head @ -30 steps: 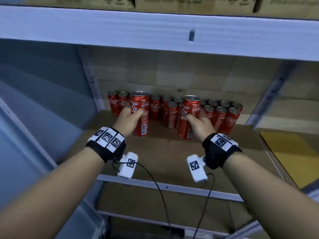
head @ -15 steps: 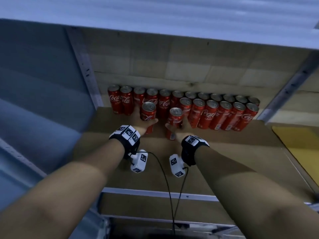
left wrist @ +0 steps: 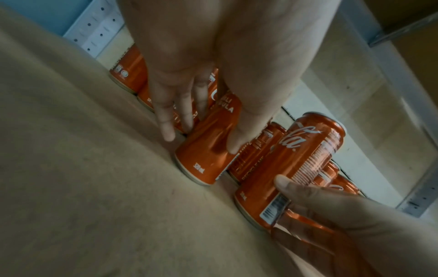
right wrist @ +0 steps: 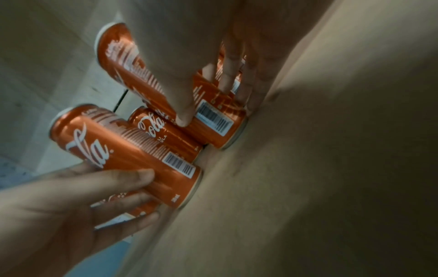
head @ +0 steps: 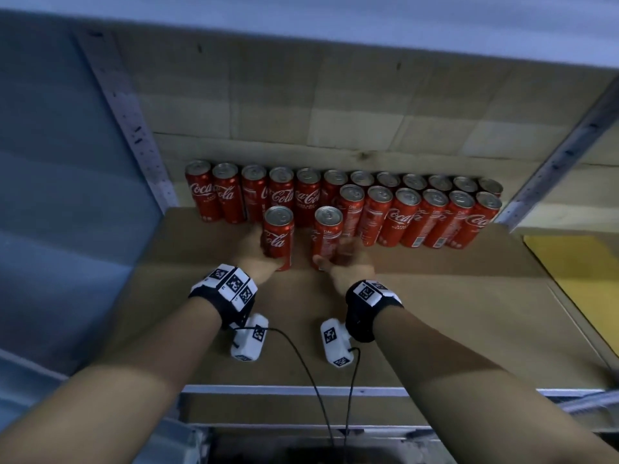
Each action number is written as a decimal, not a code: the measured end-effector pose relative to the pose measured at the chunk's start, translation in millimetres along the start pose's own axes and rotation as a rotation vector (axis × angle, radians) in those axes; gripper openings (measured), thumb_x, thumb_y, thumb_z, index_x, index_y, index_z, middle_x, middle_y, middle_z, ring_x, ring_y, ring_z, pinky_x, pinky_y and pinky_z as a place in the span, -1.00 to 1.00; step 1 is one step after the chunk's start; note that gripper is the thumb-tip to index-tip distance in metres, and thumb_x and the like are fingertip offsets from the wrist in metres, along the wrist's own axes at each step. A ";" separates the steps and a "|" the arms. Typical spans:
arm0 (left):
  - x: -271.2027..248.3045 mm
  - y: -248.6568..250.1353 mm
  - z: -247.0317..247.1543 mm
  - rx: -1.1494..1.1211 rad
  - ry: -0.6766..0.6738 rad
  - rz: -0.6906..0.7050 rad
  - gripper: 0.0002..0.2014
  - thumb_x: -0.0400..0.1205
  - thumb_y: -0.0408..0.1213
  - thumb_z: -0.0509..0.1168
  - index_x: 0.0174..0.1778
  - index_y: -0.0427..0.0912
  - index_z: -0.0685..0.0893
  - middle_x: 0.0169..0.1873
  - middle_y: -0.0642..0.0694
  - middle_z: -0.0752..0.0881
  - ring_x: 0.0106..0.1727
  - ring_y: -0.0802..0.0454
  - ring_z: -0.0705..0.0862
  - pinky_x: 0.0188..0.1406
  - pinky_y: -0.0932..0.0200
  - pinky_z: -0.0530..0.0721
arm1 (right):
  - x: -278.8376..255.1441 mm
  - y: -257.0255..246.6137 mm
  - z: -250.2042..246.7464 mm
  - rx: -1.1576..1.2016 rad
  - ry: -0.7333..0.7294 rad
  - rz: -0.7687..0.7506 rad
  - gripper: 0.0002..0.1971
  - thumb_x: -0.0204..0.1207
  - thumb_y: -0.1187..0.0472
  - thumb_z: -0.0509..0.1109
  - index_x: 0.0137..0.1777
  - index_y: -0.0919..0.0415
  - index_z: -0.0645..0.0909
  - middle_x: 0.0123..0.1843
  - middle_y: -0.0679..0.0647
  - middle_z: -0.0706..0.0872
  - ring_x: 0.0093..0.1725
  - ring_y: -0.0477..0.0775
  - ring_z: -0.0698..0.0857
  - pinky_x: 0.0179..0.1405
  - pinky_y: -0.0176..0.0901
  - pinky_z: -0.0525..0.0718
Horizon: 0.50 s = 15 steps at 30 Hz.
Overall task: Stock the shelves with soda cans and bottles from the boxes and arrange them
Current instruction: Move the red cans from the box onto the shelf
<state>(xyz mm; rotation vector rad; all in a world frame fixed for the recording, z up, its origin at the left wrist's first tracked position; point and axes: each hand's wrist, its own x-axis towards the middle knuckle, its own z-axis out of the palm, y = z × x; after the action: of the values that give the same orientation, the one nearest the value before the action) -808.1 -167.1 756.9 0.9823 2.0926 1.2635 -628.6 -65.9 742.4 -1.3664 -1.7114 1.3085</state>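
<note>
Left hand (head: 259, 254) grips can (head: 277, 237), fingertips hidden

Two slim red Coca-Cola cans stand upright on the cardboard-lined shelf (head: 435, 296), in front of the stocked rows (head: 418, 209). The left can (head: 278, 237) is gripped by the left hand (head: 258, 259); the right can (head: 327, 236), slightly apart, by the right hand (head: 348, 262).
</note>
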 end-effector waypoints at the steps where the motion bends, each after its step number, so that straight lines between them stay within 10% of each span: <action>1: 1.4 0.5 -0.4 -0.004 -0.008 -0.012 -0.27 0.35 -0.34 0.69 0.41 -0.02 0.54 0.18 -0.06 0.77 0.18 -0.08 0.75 0.32 -0.13 0.67 | 0.5 -0.4 1.0 -0.008 0.014 0.002 -0.49 0.33 0.13 0.77 0.12 -0.01 0.52 -0.04 -0.23 0.70 -0.04 -0.19 0.71 -0.03 -0.48 0.56; 8: 23.2 8.5 13.3 -0.047 0.078 0.007 -0.38 0.33 -0.46 0.69 0.14 -0.14 0.46 0.06 -0.09 0.67 0.06 -0.09 0.70 0.08 -0.04 0.69 | 21.2 -22.3 11.4 -0.041 0.109 0.109 -0.49 0.23 0.04 0.81 0.06 0.04 0.60 0.07 -0.08 0.76 0.09 0.03 0.74 0.23 -0.09 0.68; 15: 44.2 17.5 20.8 -0.085 0.054 0.001 -0.43 0.31 -0.41 0.72 0.10 -0.18 0.54 -0.01 -0.05 0.69 0.07 -0.06 0.73 0.13 -0.05 0.71 | 35.9 -35.3 18.1 0.010 0.161 0.181 -0.52 0.19 0.10 0.83 -0.01 0.10 0.64 -0.11 -0.10 0.72 0.04 0.05 0.76 0.04 -0.13 0.66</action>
<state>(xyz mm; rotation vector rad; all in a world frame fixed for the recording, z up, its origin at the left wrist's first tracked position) -814.5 -115.8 761.1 0.9217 2.0603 1.3822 -668.6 -37.8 764.2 -1.6056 -1.5006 1.2637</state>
